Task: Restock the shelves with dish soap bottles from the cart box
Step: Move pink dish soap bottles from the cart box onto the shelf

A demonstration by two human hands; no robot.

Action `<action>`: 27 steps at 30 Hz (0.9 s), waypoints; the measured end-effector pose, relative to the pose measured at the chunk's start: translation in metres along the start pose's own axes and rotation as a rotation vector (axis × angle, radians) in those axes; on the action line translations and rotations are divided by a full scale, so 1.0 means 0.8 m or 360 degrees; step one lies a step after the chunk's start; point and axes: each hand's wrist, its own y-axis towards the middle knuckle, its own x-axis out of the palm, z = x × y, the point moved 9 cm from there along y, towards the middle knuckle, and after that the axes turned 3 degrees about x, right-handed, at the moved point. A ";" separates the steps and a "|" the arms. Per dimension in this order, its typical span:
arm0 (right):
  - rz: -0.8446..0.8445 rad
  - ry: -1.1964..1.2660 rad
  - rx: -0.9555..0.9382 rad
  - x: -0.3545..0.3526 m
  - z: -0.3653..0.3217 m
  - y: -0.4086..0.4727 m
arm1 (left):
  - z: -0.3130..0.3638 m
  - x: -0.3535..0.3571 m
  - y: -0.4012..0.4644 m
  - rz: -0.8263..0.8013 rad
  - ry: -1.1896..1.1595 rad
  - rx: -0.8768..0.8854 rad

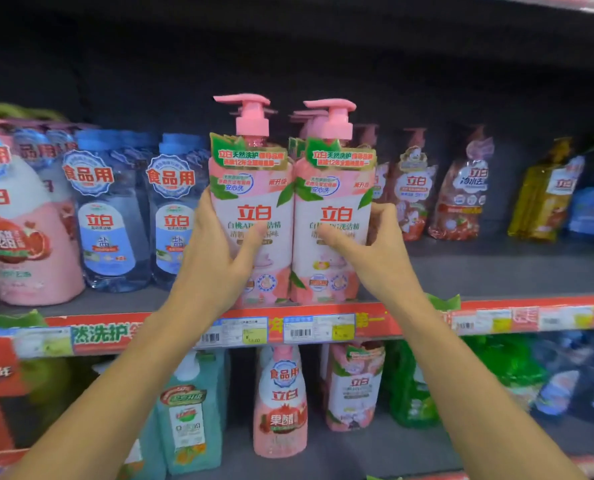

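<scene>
Two pink pump bottles of dish soap stand side by side at the front edge of the middle shelf (496, 271). My left hand (219, 251) grips the left bottle (254, 188), fingers round its left side and thumb across the label. My right hand (368, 247) grips the right bottle (333, 188), thumb on the label and fingers behind its right side. More pink pump bottles stand behind them, mostly hidden. The cart box is not in view.
Blue clear bottles (111, 216) and a pink pomegranate bottle (25, 237) fill the shelf to the left. Refill pouches (458, 195) and yellow bottles (545, 199) sit further back on the right. A red price rail (323, 327) runs below, above a lower shelf of bottles.
</scene>
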 end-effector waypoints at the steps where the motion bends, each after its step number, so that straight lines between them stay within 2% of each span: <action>1: -0.0007 0.0003 -0.0013 0.000 0.002 0.000 | 0.003 -0.003 -0.006 0.0058 0.0117 -0.0022; 5: 0.0008 -0.0073 -0.0073 0.000 0.000 -0.002 | 0.014 0.000 -0.026 0.0167 0.0508 -0.0152; 10: 0.0166 -0.0597 -0.0146 0.009 -0.004 -0.019 | 0.013 0.003 -0.035 0.0161 0.0651 -0.0272; 17: 0.0205 -0.0642 -0.0160 0.009 0.001 -0.016 | 0.022 0.004 -0.038 0.0277 0.0793 -0.0326; 24: 0.0250 -0.0578 -0.0159 0.007 0.007 -0.023 | 0.013 0.003 -0.036 0.0340 0.0650 -0.0310; 27: 0.0244 -0.0549 -0.0161 0.007 0.006 -0.023 | 0.012 0.006 -0.033 0.0318 0.0739 -0.0320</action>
